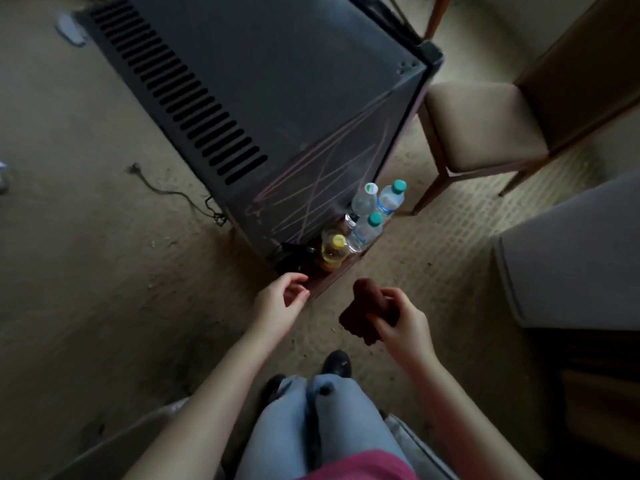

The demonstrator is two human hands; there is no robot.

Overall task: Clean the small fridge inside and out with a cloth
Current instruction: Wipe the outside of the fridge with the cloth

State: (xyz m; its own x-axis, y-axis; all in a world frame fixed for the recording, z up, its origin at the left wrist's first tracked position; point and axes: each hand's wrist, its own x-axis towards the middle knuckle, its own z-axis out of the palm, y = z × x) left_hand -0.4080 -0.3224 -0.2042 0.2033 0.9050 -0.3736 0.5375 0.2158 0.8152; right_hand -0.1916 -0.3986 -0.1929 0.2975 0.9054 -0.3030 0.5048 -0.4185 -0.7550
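The right hand's fingers and thumb curl round one dark reddish-brown cloth, soft and crumpled, held in the air just in front of the fridge's near corner. The right hand touches nothing else. The left hand holds nothing; its fingers are loosely bent with the thumb apart from them, just beside the fridge's lower front edge. Whether they touch it I cannot tell.

The one small fridge is a dark, matt box with straight edges. A row of narrow vent slots runs along its left side, and pale pink scribbles cross its near part. At its near right corner stand three clear plastic bottles, one yellow-capped bottle and one dark bottle, packed close together.

Right of the fridge, one chair with a beige padded seat stands near, leaving a narrow strip of floor. Left of the fridge lies wide beige carpet, rough and speckled, crossed by one thin cord.
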